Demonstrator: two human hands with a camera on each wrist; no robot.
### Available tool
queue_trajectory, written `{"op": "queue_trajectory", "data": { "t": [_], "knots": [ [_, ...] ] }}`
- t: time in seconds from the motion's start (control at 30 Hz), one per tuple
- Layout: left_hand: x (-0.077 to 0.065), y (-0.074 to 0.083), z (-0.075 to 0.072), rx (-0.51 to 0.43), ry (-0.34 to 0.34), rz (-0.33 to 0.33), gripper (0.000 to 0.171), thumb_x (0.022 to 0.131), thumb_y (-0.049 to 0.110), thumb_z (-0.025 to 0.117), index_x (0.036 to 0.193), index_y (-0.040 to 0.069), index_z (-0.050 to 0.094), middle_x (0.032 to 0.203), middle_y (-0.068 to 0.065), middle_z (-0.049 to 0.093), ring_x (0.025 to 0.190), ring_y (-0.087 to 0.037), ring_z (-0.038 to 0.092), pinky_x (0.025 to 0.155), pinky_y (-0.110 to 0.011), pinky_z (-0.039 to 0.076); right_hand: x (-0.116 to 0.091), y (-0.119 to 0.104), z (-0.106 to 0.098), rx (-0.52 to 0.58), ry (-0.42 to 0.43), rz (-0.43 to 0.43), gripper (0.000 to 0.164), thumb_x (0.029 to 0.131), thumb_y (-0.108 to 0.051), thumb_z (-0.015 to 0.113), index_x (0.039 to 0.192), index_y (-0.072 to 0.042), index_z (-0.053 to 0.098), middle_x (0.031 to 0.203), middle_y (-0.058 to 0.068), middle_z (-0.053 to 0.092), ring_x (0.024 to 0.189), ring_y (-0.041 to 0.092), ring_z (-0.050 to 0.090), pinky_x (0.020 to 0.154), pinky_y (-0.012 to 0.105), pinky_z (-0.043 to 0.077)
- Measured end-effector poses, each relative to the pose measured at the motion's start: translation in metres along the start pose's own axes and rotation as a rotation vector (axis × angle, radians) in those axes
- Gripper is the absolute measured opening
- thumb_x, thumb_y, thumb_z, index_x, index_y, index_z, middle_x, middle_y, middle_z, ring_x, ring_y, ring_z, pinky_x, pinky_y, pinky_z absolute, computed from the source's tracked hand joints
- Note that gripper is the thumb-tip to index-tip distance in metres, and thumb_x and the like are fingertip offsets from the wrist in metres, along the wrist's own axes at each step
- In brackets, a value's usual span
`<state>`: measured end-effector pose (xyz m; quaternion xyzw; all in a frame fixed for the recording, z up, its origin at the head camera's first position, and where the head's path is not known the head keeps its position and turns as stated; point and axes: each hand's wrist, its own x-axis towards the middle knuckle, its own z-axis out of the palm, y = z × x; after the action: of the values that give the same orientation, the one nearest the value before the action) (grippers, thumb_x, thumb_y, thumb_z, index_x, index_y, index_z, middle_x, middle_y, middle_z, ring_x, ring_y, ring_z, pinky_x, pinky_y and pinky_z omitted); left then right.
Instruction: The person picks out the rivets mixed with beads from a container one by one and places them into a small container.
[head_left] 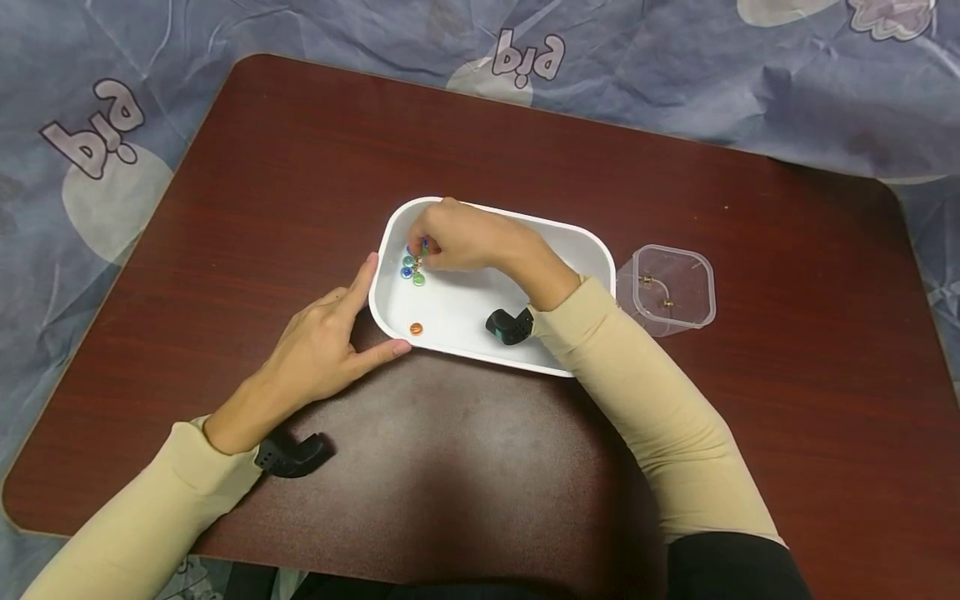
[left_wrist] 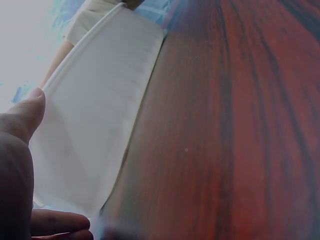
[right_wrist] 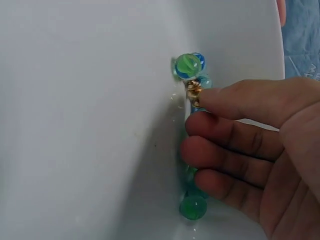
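Observation:
My left hand (head_left: 318, 342) braces the left end of a white tray (head_left: 480, 337), its index finger at the end wall and its thumb at the near corner. In the left wrist view its fingertips (left_wrist: 37, 100) lie against the tray's outer side. Inside the tray my right hand (head_left: 465, 237) has its fingers bent among glass marbles. The right wrist view shows its thumb tip right at small gold-coloured metal pieces (right_wrist: 194, 90), with a green marble (right_wrist: 188, 65) just beyond and another dark green marble (right_wrist: 193, 207) below the fingers. I cannot tell whether it pinches anything.
An orange marble (head_left: 416, 329) lies apart near the tray's front left corner. Right of the tray stands a clear plastic container (head_left: 675, 287) with small gold-coloured pieces in it. The brown table (head_left: 787, 375) meets a patterned blue cloth (head_left: 637, 75) behind.

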<state>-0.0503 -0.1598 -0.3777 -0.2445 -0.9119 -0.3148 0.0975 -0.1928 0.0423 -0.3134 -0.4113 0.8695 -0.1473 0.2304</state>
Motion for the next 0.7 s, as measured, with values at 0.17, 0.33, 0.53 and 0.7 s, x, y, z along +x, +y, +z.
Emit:
{"op": "queue_trajectory", "data": {
  "t": [0.17,0.33,0.53,0.7],
  "knots": [
    [0.0002,-0.0004,0.0001,-0.008,-0.004,-0.002,0.104,0.087,0.08,0.036,0.156,0.002,0.025,0.108,-0.026,0.066,0.091,-0.034,0.063,0.076,-0.05,0.049,0.0029,-0.0006,0.0023,-0.011,0.007,-0.012,0.01,0.087,-0.002,0.066,0.093,-0.005,0.073,0.072,0.002,0.061,0.066,0.013,0.049,0.066,0.026,0.04],
    [0.0003,-0.0001,-0.0004,-0.005,-0.01,-0.004,0.106,0.086,0.081,0.036,0.156,0.002,0.025,0.11,-0.027,0.066,0.092,-0.034,0.063,0.077,-0.05,0.049,0.0043,-0.0015,0.0034,-0.021,0.017,-0.019,0.008,0.086,-0.002,0.065,0.089,-0.005,0.071,0.069,0.001,0.06,0.063,0.012,0.049,0.062,0.025,0.039],
    [0.0008,-0.0002,-0.001,-0.006,-0.02,-0.01,0.107,0.086,0.081,0.035,0.155,0.001,0.025,0.111,-0.027,0.065,0.092,-0.035,0.063,0.077,-0.051,0.049,0.0058,-0.0035,0.0046,-0.042,0.024,-0.015,0.007,0.085,-0.002,0.065,0.086,-0.006,0.071,0.069,0.0,0.058,0.063,0.012,0.047,0.062,0.025,0.038],
    [0.0005,-0.0004,-0.0011,-0.006,-0.024,-0.015,0.107,0.086,0.082,0.035,0.155,0.001,0.025,0.111,-0.027,0.065,0.091,-0.035,0.063,0.076,-0.051,0.049,0.007,-0.005,0.0054,-0.056,0.03,-0.012,0.007,0.084,-0.002,0.064,0.084,-0.006,0.07,0.069,0.0,0.055,0.062,0.012,0.045,0.062,0.026,0.036]
  ]
}}
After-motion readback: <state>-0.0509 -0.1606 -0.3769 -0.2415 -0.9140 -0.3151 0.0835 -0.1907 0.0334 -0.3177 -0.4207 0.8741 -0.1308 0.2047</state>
